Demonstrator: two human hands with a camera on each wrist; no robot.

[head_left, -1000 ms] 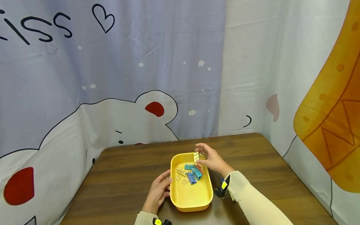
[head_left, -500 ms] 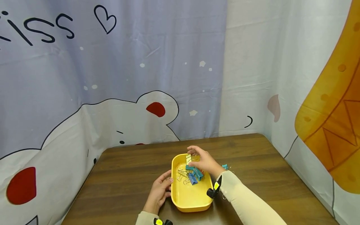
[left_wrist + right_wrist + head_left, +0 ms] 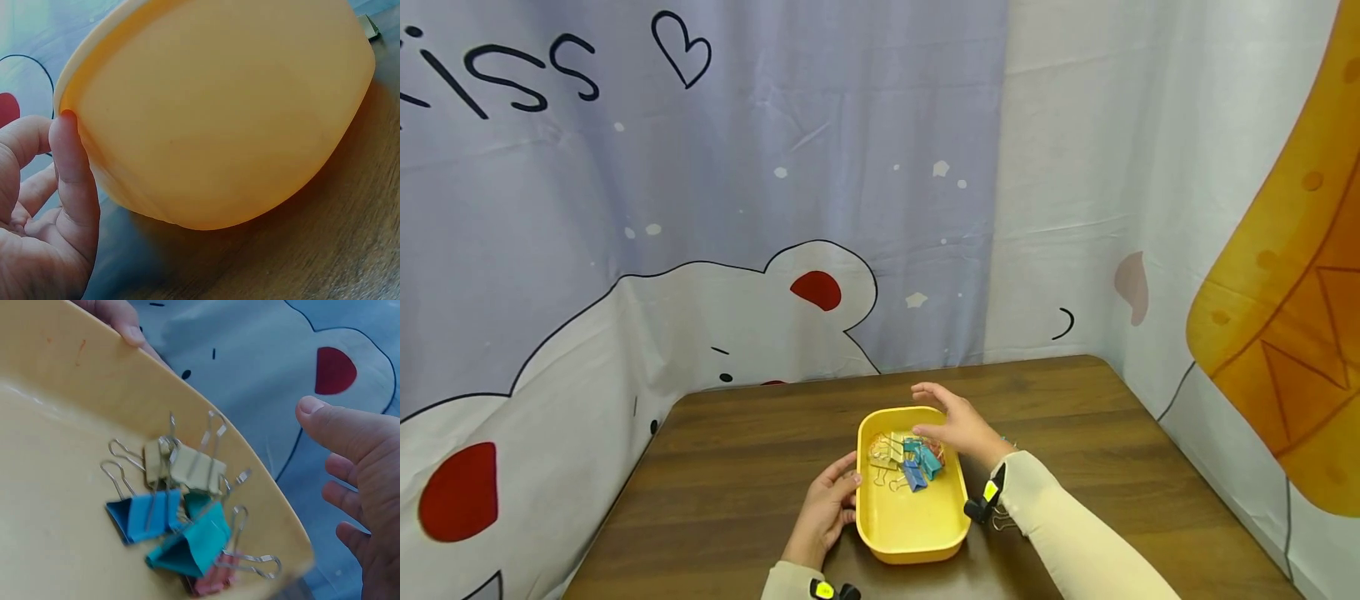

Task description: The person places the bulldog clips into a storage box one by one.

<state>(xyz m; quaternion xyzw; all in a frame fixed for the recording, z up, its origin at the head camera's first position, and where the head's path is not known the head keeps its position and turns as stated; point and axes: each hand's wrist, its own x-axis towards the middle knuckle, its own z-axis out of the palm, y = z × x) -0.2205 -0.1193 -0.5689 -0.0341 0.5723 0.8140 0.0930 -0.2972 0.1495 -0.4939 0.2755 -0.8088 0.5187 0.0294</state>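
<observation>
A yellow plastic tray [image 3: 917,525] sits at the front middle of the table. My left hand [image 3: 823,510] holds its left side, thumb at the rim and the other fingers along the outer wall. Over the tray's far right corner hovers my right hand [image 3: 958,425], empty, with thumb and fingers spread apart. Binder clips lie heaped inside: pale yellow clips [image 3: 199,470], a blue clip [image 3: 147,517], teal clips [image 3: 197,544] and a red clip [image 3: 219,574] partly hidden under the teal. In the right wrist view the right thumb is outside the rim.
Wire handles of a clip [image 3: 1002,521] show on the brown wooden table [image 3: 737,475] beside the right wrist. In the left wrist view, a yellowish clip [image 3: 370,27] lies past the tray. A printed curtain [image 3: 820,150] hangs behind the table.
The right hand carried a pale yellow binder clip over the tray, let it go onto the heap, and drew back a little to the right. The left hand stayed on the tray.
</observation>
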